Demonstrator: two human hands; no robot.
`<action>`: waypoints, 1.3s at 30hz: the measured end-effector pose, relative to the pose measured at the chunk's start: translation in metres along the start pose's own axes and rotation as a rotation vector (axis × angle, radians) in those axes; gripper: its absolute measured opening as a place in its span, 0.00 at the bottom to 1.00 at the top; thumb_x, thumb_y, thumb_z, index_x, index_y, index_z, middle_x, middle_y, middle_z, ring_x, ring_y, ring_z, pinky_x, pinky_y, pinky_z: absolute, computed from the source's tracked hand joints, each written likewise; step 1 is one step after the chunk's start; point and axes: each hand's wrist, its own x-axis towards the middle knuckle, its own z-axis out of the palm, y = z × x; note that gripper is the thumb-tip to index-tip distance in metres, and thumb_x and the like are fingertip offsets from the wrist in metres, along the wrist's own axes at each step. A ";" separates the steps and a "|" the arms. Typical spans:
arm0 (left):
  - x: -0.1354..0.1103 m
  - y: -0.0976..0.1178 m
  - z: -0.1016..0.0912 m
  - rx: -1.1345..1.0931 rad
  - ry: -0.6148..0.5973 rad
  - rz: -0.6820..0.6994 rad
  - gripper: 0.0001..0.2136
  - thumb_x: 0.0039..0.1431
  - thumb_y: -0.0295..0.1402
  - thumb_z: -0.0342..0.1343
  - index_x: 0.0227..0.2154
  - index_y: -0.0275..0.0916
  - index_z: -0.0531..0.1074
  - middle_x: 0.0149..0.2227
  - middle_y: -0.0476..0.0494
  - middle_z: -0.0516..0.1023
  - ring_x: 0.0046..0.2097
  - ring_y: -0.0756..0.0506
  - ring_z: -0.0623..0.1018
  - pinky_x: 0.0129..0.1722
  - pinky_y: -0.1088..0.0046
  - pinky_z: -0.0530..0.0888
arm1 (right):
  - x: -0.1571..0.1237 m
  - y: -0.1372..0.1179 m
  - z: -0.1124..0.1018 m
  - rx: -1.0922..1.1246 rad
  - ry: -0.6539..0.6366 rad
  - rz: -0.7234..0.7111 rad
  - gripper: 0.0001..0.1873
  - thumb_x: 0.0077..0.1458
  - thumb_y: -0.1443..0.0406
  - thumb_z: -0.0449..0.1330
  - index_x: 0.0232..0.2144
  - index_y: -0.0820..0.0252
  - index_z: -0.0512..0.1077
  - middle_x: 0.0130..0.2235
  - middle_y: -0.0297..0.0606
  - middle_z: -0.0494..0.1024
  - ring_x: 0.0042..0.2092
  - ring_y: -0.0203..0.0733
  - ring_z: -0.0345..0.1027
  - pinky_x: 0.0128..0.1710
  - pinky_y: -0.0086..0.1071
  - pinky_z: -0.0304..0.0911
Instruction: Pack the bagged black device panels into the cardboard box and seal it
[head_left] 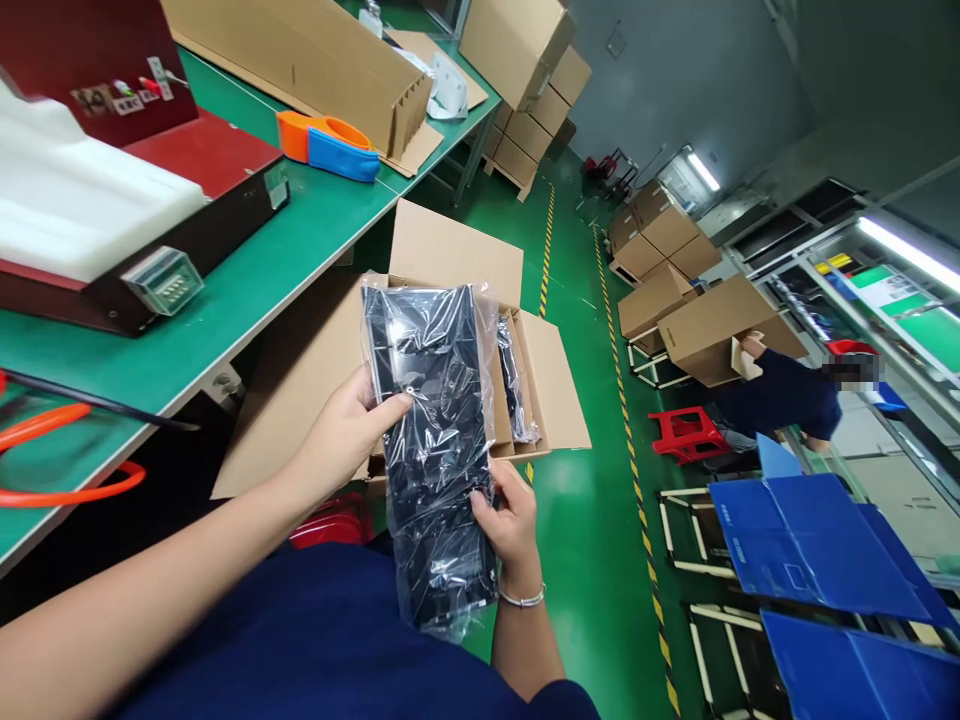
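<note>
Between my hands is a long black plastic part in a clear plastic bag [435,430], tilted slightly. My left hand [364,415] grips its left edge, thumb lying on the front. Lower down on the right edge, my right hand [510,515] holds it with the thumb on top and the fingers partly hidden behind. Just beyond the bagged part stands an open cardboard box [559,385] with its flaps spread. Inside the box, another bagged black part [512,380] sits between cardboard dividers.
A green workbench [247,290] at left carries a red machine [225,155], an orange and blue tape ring [326,145] and cardboard. An orange hose [75,490] hangs near its edge. A co-worker [780,395] sits at right among boxes, near blue bins [825,545].
</note>
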 end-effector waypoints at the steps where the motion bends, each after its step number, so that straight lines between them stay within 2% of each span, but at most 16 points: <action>1: 0.000 0.001 0.000 0.002 0.002 -0.008 0.25 0.48 0.46 0.66 0.46 0.39 0.71 0.44 0.42 0.80 0.46 0.36 0.78 0.47 0.61 0.76 | 0.000 0.000 0.000 0.005 0.001 0.005 0.22 0.58 0.66 0.62 0.55 0.49 0.73 0.41 0.36 0.79 0.38 0.38 0.70 0.38 0.31 0.69; 4: -0.001 0.000 0.001 -0.007 -0.007 -0.026 0.25 0.48 0.46 0.66 0.47 0.39 0.70 0.45 0.42 0.80 0.47 0.36 0.78 0.47 0.61 0.76 | -0.002 0.000 -0.001 0.036 0.002 0.048 0.22 0.58 0.66 0.62 0.55 0.49 0.74 0.42 0.36 0.79 0.39 0.39 0.71 0.38 0.31 0.69; 8: 0.000 -0.003 0.002 0.008 -0.038 -0.018 0.25 0.49 0.46 0.64 0.47 0.38 0.71 0.48 0.41 0.79 0.51 0.35 0.76 0.53 0.58 0.73 | -0.003 0.002 -0.001 0.121 0.019 0.142 0.23 0.57 0.64 0.64 0.55 0.48 0.74 0.44 0.36 0.80 0.40 0.39 0.73 0.39 0.30 0.71; 15: 0.001 -0.009 0.002 -0.037 -0.062 0.004 0.26 0.49 0.41 0.64 0.51 0.37 0.70 0.51 0.40 0.77 0.54 0.36 0.75 0.57 0.57 0.72 | 0.000 0.007 0.001 0.320 0.038 0.264 0.22 0.55 0.57 0.67 0.53 0.49 0.76 0.47 0.38 0.80 0.44 0.42 0.75 0.43 0.33 0.74; 19: 0.005 -0.015 0.002 -0.081 -0.053 -0.015 0.24 0.50 0.41 0.64 0.49 0.37 0.71 0.49 0.40 0.79 0.53 0.36 0.77 0.54 0.57 0.75 | 0.003 0.007 -0.002 0.304 0.014 0.350 0.30 0.50 0.47 0.68 0.52 0.53 0.77 0.49 0.42 0.79 0.47 0.47 0.75 0.47 0.38 0.74; 23: 0.010 -0.019 0.004 -0.158 0.028 -0.052 0.22 0.44 0.41 0.69 0.42 0.41 0.72 0.44 0.44 0.81 0.49 0.37 0.79 0.49 0.61 0.78 | 0.006 0.006 -0.003 0.345 -0.045 0.397 0.38 0.46 0.39 0.66 0.53 0.53 0.76 0.52 0.43 0.78 0.51 0.50 0.74 0.52 0.41 0.72; 25: 0.012 -0.018 0.006 -0.194 0.046 -0.062 0.22 0.42 0.40 0.71 0.41 0.40 0.71 0.42 0.46 0.81 0.48 0.38 0.80 0.47 0.63 0.79 | 0.009 0.006 -0.003 0.384 -0.059 0.414 0.40 0.46 0.39 0.66 0.54 0.54 0.75 0.54 0.43 0.77 0.54 0.51 0.73 0.54 0.42 0.70; 30: 0.017 -0.014 0.012 -0.206 0.029 -0.077 0.21 0.48 0.37 0.68 0.44 0.38 0.70 0.41 0.48 0.81 0.46 0.42 0.80 0.46 0.65 0.78 | 0.017 0.004 -0.002 0.513 -0.028 0.418 0.38 0.49 0.41 0.66 0.55 0.55 0.74 0.57 0.42 0.76 0.59 0.52 0.70 0.60 0.45 0.65; 35: 0.022 -0.015 0.013 -0.217 0.068 -0.083 0.21 0.45 0.33 0.68 0.43 0.37 0.71 0.38 0.51 0.81 0.43 0.42 0.80 0.45 0.63 0.79 | 0.021 0.002 0.000 0.459 -0.043 0.414 0.38 0.49 0.39 0.63 0.56 0.54 0.73 0.57 0.41 0.76 0.58 0.50 0.70 0.60 0.45 0.66; 39: 0.022 -0.014 0.014 -0.167 0.061 -0.093 0.19 0.47 0.35 0.66 0.43 0.41 0.72 0.39 0.55 0.81 0.45 0.43 0.79 0.45 0.61 0.79 | 0.022 0.003 -0.001 0.474 -0.030 0.414 0.37 0.49 0.40 0.64 0.54 0.54 0.74 0.56 0.40 0.77 0.56 0.49 0.72 0.57 0.43 0.69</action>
